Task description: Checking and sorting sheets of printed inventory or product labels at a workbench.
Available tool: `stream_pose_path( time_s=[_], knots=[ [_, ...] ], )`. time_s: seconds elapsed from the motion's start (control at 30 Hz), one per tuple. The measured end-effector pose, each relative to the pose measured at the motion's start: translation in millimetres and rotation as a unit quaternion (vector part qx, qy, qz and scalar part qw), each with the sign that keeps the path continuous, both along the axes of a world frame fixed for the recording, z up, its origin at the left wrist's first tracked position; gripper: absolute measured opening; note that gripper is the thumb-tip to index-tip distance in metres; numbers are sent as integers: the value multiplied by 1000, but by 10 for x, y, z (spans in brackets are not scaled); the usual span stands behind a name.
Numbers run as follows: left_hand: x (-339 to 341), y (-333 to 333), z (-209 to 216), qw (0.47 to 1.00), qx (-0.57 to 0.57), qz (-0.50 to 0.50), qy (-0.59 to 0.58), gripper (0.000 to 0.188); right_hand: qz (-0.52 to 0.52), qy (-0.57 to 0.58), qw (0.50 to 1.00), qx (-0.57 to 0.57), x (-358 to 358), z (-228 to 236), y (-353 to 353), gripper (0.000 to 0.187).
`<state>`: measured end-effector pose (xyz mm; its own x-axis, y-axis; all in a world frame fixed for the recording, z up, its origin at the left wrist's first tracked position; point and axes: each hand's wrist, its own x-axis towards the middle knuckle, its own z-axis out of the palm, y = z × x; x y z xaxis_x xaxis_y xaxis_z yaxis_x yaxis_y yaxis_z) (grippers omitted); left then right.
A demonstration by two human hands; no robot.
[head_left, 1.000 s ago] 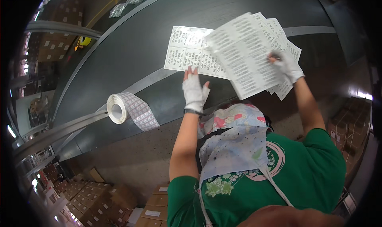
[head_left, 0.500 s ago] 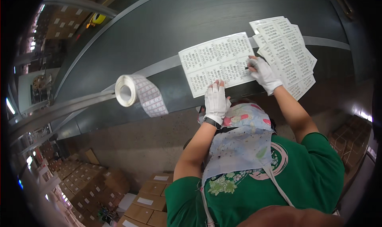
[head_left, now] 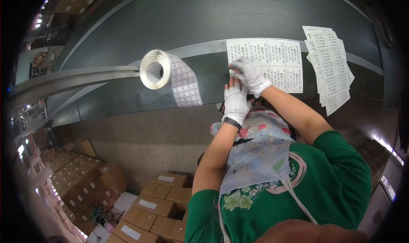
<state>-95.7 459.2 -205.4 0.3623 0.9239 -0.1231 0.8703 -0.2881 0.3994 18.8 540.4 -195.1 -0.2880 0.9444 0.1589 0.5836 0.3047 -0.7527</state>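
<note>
A white sheet of printed labels (head_left: 279, 62) lies flat on the dark work surface (head_left: 204, 21). My right hand (head_left: 251, 75), in a white glove, rests on the sheet's left edge with its fingertips pinching at that edge. My left hand (head_left: 235, 100), also gloved and with a dark wristband, lies flat just below it, fingertips touching the sheet's lower left corner. A fanned stack of similar label sheets (head_left: 332, 64) sits to the right of the single sheet.
A roll of small labels (head_left: 155, 68) hangs on a metal bar (head_left: 72, 79) at the left, its strip trailing down. Several cardboard boxes (head_left: 157, 204) stand on the floor below. My patterned apron (head_left: 255, 158) covers my front.
The bundle of sheets that my right hand held now lies at the right. One sheet lies alone in the middle, and both hands have come together at its left edge.
</note>
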Motion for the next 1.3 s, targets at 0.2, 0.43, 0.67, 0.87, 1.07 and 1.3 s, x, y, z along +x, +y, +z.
stream_pose_path(
  time_s=[0.2, 0.43, 0.67, 0.87, 1.07, 1.3],
  knots=[
    [-14, -33, -108, 999, -3, -6, 53, 79, 58, -98, 990, 80, -243, -107, 73, 31],
    [4, -8, -15, 999, -26, -14, 46, 83, -9, -100, 992, 80, 631, -255, -163, 36],
    [-3, 8, 9, 997, -28, -28, 62, 83, -39, -142, 983, 112, 1750, -304, -408, 41],
    [-17, 22, 36, 995, -45, -35, 78, 85, -72, -178, 978, 86, 2404, -179, -620, 52],
    [11, -10, -24, 999, -27, -5, 35, 83, -58, -213, 973, 61, 2647, -31, -649, 49],
    [25, 136, -59, 1000, 7, 15, -20, 69, -122, -160, 980, 10, 2564, 46, -627, 35]
  ],
)
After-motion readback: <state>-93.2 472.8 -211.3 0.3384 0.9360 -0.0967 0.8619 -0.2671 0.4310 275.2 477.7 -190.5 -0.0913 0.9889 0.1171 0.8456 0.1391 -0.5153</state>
